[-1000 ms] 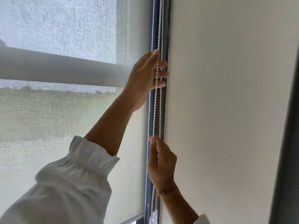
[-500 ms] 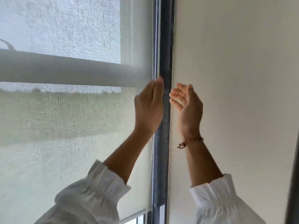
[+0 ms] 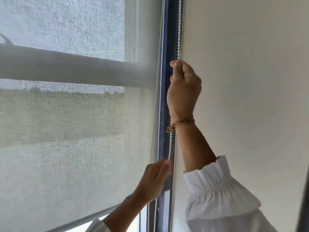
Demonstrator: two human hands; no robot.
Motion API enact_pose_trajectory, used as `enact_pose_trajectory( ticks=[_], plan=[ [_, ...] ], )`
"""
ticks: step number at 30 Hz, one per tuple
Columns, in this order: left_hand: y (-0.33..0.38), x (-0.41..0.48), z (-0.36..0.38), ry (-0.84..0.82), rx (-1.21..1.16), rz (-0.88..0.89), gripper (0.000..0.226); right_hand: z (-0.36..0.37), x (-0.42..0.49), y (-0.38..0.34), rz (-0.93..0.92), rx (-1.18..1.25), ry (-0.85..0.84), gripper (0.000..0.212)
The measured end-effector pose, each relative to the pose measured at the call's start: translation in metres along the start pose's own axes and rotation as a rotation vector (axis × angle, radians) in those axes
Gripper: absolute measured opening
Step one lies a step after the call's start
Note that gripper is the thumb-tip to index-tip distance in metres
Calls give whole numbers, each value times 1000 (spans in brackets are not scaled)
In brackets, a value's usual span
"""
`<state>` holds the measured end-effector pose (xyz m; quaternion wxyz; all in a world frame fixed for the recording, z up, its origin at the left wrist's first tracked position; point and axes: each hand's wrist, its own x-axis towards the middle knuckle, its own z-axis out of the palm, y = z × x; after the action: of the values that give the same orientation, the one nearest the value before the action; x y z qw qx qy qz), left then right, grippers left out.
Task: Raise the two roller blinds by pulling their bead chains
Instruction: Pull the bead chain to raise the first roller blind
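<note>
Both hands now hold the bead chain (image 3: 179, 30): right hand (image 3: 184, 87) fisted high, left hand (image 3: 154, 180) pinching below.

White gathered sleeves (image 3: 215, 186); a braided bracelet (image 3: 181, 122) circles the right wrist.

A big window (image 3: 66, 30) fills the left side. Soft gray daylight comes through it. Outside, a thick rail (image 3: 66, 69) runs across, with a blurry green field (image 3: 58, 118) below it. A dark blue frame (image 3: 164, 114) stands in the middle. A dark strip (image 3: 303, 190) runs down the right edge.
</note>
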<state>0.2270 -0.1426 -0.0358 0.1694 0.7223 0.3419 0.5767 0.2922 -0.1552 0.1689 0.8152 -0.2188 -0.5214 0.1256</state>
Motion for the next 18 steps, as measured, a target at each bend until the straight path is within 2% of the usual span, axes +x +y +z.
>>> enact_pose_trajectory(
  ticks=[4, 9, 12, 15, 18],
  plan=[
    [32, 45, -22, 103, -216, -103, 44, -5, -7, 2, -135, -47, 33, 29],
    [100, 102, -47, 240, -451, -34, 40, -15, -32, 21, -232, -113, 59, 27],
    [134, 119, -54, 258, -479, 31, 34, -23, -55, 37, -299, -166, 57, 30],
    [165, 133, -56, 167, -473, 57, 30, -34, -85, 53, -360, -180, -6, 47],
    [181, 140, -51, 172, -445, -56, 28, -42, -117, 68, -372, -201, -94, 47]
  ],
)
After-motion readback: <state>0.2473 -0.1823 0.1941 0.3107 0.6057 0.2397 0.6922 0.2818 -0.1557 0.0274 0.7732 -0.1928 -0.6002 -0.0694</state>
